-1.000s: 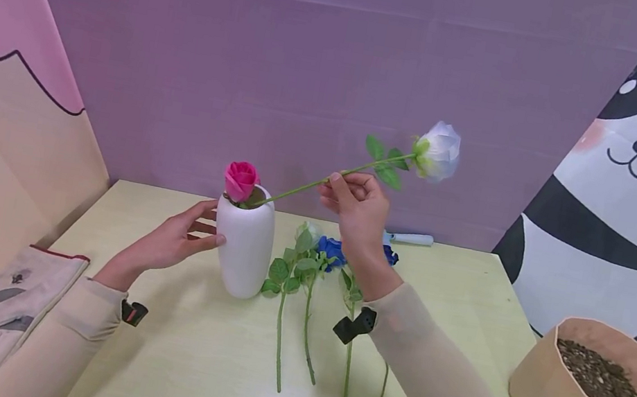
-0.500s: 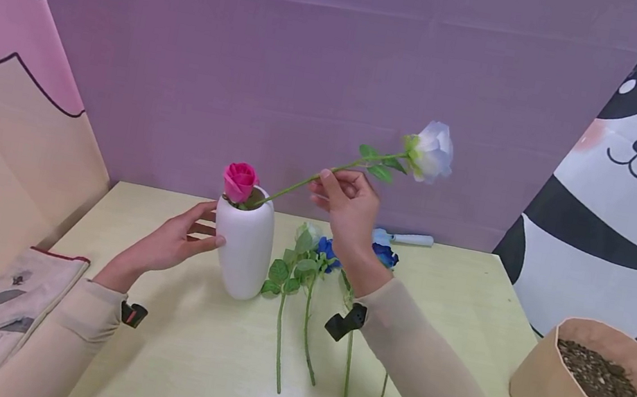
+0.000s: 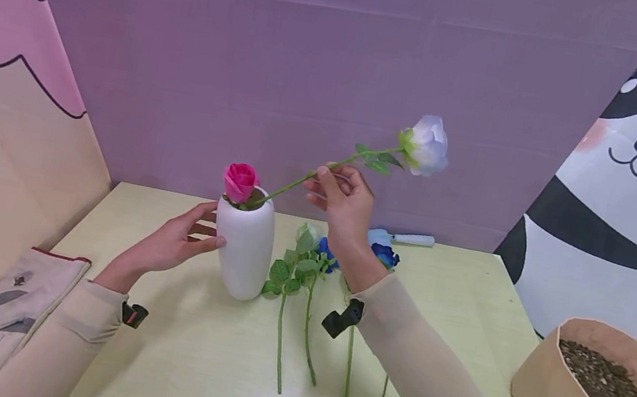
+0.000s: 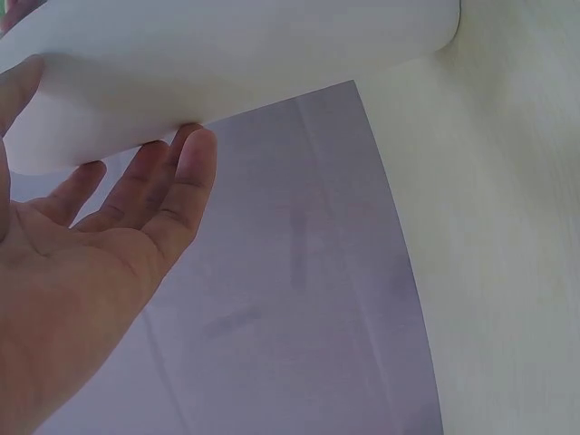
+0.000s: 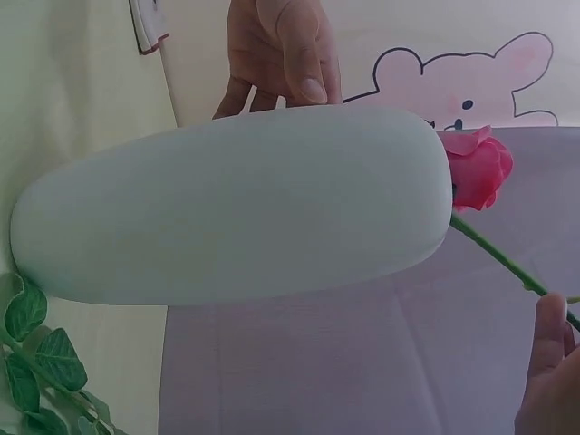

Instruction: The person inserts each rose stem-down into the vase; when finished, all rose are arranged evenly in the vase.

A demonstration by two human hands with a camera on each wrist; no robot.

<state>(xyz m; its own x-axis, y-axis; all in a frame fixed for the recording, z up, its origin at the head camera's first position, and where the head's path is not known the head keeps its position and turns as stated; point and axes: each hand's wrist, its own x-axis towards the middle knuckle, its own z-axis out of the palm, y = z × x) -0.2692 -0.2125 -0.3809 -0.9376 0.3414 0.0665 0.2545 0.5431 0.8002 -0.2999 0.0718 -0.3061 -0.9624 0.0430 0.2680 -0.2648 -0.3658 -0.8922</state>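
Observation:
A tall white vase stands upright on the table with a pink rose in its mouth. My left hand holds the vase's left side, thumb in front and fingers toward the back; the left wrist view has the fingertips against its wall. Between thumb and fingers, my right hand pinches the stem of a white rose. That rose leans up to the right, its lower stem end inside the vase mouth. In the right wrist view, the green stem enters beside the pink bloom.
Several cut roses with green leaves lie right of the vase, including a blue rose. Behind them is a tool with a pale handle. A tan pot of soil sits at right, a folded cloth item at left.
My right hand has moved slightly left toward the vase, bringing the white rose's bloom left with it. The left hand and the vase have stayed in place.

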